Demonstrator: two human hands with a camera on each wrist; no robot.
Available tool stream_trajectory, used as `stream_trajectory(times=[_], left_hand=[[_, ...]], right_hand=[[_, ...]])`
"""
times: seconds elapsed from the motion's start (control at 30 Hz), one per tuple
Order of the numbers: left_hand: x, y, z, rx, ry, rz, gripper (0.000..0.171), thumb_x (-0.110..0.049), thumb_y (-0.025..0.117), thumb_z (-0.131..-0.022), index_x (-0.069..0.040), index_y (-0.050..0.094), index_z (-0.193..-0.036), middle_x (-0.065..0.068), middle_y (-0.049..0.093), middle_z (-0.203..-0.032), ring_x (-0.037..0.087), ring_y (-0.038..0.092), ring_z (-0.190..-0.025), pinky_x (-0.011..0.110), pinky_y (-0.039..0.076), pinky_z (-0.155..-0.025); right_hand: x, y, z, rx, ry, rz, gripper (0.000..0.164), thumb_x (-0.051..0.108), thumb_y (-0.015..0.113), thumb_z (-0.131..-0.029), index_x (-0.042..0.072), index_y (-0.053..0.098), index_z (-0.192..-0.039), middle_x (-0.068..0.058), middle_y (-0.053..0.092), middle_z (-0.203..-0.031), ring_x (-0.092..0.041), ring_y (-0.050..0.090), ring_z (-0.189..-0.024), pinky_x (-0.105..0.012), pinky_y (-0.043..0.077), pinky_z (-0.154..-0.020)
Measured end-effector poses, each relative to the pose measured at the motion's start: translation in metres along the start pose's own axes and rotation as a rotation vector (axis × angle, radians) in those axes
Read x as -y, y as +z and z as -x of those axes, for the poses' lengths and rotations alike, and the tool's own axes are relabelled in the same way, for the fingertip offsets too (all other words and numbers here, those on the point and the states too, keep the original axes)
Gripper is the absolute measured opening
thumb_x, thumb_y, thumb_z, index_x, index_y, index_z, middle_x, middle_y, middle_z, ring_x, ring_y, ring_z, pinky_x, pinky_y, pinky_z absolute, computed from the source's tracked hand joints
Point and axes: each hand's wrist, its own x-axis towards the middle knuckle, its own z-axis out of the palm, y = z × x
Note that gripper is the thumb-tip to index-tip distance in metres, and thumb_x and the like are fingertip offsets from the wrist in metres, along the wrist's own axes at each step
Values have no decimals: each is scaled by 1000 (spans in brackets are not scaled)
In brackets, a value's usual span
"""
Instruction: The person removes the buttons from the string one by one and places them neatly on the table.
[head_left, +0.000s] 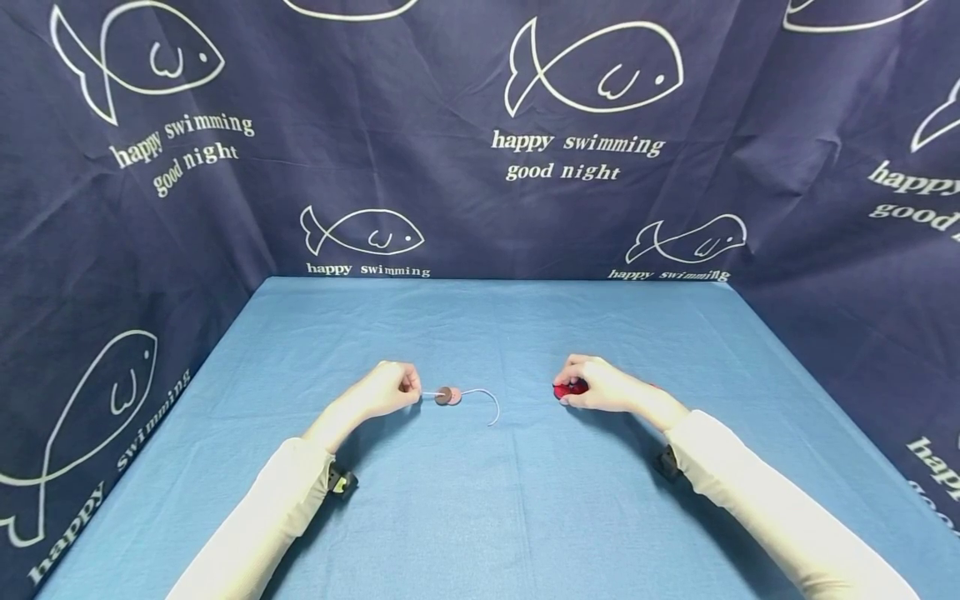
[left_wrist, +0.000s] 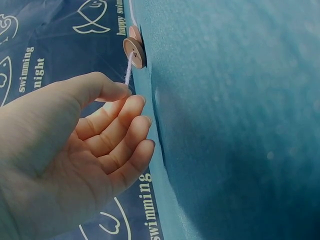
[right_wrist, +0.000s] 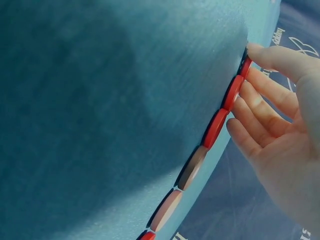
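Observation:
My left hand [head_left: 384, 390] pinches one end of a thin white string [left_wrist: 128, 75] between thumb and fingers. Threaded on that string are a brown button [left_wrist: 134, 52] and a pink button [head_left: 456, 397] side by side, and its free end curls to the right over the cloth. To the right, my right hand [head_left: 602, 385] has thumb and index finger on the edges of a red button [right_wrist: 245, 66], at the end of a row. Its other fingers hang beside two more red buttons [right_wrist: 215, 128]. In the head view this hand covers most of the row.
Along the row in the right wrist view follow a brown button [right_wrist: 192, 168], a pink button [right_wrist: 166, 211] and part of another red button [right_wrist: 147, 236]. Blue cloth [head_left: 457, 500] covers the table. Dark blue curtains with fish drawings [head_left: 465, 125] stand behind and beside it.

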Motion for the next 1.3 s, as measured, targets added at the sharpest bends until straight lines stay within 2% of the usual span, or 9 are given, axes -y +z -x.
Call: stream_trajectory(times=[0.3, 0.53, 0.8, 1.13, 1.3], left_hand=[[-1, -1, 1, 7, 4, 0, 6, -5, 59, -81, -8, 62, -77, -4, 60, -64, 4, 47, -56, 21, 42, -57], [-1, -1, 1, 5, 0, 1, 6, -5, 59, -81, -8, 62, -77, -4, 60, -63, 4, 48, -56, 20, 42, -57], [-1, 0, 1, 2, 4, 11, 6, -5, 59, -81, -8, 62, -77, -4, 60, -65, 3, 48, -57, 20, 42, -57], [-2, 1, 0, 2, 6, 34, 5, -5, 59, -82, -9, 62, -79, -4, 60, -65, 3, 48, -55, 20, 42, -56], [-3, 1, -1, -3, 9, 37, 6, -4, 60, -81, -9, 62, -78, -4, 60, -65, 3, 49, -55, 20, 43, -56]], right_hand=[[-4, 1, 1, -1, 2, 4, 22, 10, 72, -76, 4, 70, -97, -4, 57, -84, -17, 54, -77, -29, 46, -69], [-4, 0, 1, -10, -11, 0, 24, 11, 72, -77, 3, 70, -99, -5, 59, -86, -19, 57, -78, -32, 48, -71], [-3, -3, -2, -29, -20, 44, 21, 10, 65, -84, 3, 70, -103, -6, 63, -92, -21, 60, -86, -35, 48, -77], [1, 1, -14, -109, -82, 50, 19, 9, 68, -81, 2, 70, -99, -6, 63, -91, -21, 61, -87, -37, 48, -78], [4, 3, -21, -122, -98, 47, 22, 9, 69, -81, 1, 69, -101, -8, 63, -92, -22, 61, -89, -39, 48, -79]])
